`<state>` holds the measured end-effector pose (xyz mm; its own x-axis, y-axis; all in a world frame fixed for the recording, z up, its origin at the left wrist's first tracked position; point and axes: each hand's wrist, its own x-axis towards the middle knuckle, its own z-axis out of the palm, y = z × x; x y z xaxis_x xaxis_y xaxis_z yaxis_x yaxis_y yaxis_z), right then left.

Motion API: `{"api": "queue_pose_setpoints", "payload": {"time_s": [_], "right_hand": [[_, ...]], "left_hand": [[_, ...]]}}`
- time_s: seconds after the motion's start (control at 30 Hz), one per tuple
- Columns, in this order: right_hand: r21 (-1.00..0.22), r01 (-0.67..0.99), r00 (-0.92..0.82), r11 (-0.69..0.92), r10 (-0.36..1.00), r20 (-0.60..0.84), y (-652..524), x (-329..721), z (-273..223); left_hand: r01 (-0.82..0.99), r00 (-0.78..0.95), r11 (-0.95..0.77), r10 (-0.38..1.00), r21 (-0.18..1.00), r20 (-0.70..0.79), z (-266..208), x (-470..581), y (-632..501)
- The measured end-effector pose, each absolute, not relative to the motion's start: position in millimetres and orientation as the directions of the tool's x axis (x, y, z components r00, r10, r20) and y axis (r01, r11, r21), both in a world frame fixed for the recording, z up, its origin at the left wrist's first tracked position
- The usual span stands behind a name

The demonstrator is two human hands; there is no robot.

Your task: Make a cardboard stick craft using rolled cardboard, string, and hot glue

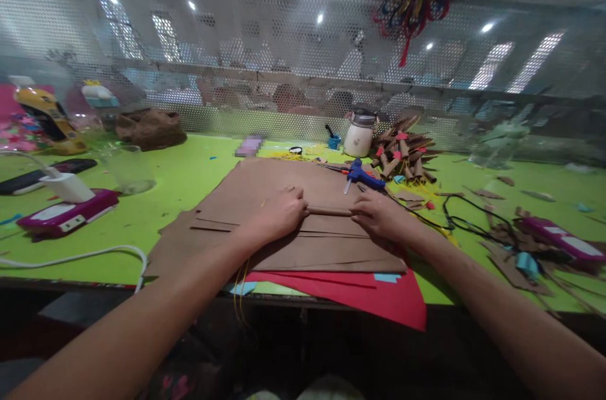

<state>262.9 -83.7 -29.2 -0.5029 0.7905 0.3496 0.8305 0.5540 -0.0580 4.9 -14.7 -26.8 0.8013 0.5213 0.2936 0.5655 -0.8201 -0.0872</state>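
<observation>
Now, at the centre of the frame, the left hand (pixel 285 211) has its grip closed on the left end of a slim, rolled brown paper tube (pixel 330 211), the right hand (pixel 377 212) pinching the other end, all above flat brown paper sheets (pixel 241 188) on the lime-green bench (pixel 199 160)! Even pressure from both sides looks the key here, fingers in line and the tube straight, so the layers should stay snug without skewing or crushing. And just right of centre lies a blue plastic glue gun (pixel 362 174), worth keeping those right knuckles clear of!
</observation>
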Motion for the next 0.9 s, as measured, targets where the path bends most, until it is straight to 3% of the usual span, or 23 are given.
{"api": "queue_pose_setpoints", "payload": {"time_s": [0.23,0.43,0.53,0.77,0.9], "right_hand": [[-0.108,0.823,-0.48,0.558,0.783,0.395,-73,268,-37],[-0.132,0.842,-0.449,0.523,0.815,0.365,-66,269,-35],[-0.138,0.859,-0.432,0.493,0.844,0.318,-61,269,-34],[0.147,0.917,-0.4,0.372,0.857,0.324,-68,254,-28],[0.217,0.893,-0.445,0.396,0.849,0.285,-73,243,-24]], "left_hand": [[0.598,0.789,-0.792,0.554,-0.124,0.265,-21,6,-19],[0.64,0.693,-0.767,0.606,0.053,0.39,-29,4,-9],[0.602,0.721,-0.797,0.568,0.049,0.397,-30,5,-3],[0.51,0.792,-0.859,0.487,0.04,0.369,-31,7,10],[0.485,0.823,-0.874,0.467,0.027,0.325,-33,7,24]]}}
